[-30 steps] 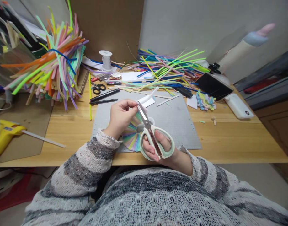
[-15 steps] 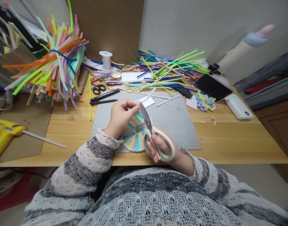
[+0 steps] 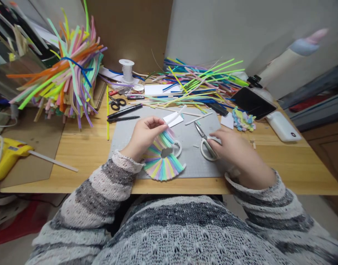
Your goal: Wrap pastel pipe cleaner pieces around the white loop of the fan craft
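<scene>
My left hand (image 3: 149, 134) pinches the upper edge of a pastel striped ring of pipe cleaners (image 3: 163, 167), near a white pipe cleaner end (image 3: 176, 116) that sticks up past my fingertips. A white strip curls as a loop (image 3: 179, 148) at the ring's right side, where the ring has a gap. The ring's top left is hidden behind my hand. My right hand (image 3: 232, 147), somewhat blurred, has thumb and fingers closed at the handle of white-handled scissors (image 3: 206, 143). The scissors are low over the grey cutting mat (image 3: 196, 169), blades pointing away to the left.
A tied bundle of pipe cleaners (image 3: 66, 73) stands at left, above a yellow glue gun (image 3: 11, 154). Loose pipe cleaners (image 3: 202, 81) pile along the back. Black scissors (image 3: 117, 103), markers (image 3: 125, 113), a wire spool (image 3: 127, 71) and a phone (image 3: 253, 103) lie around the mat.
My right hand has moved right with the scissors, away from the white pipe cleaner and down toward the mat. More of the ring shows now. My left hand keeps its hold.
</scene>
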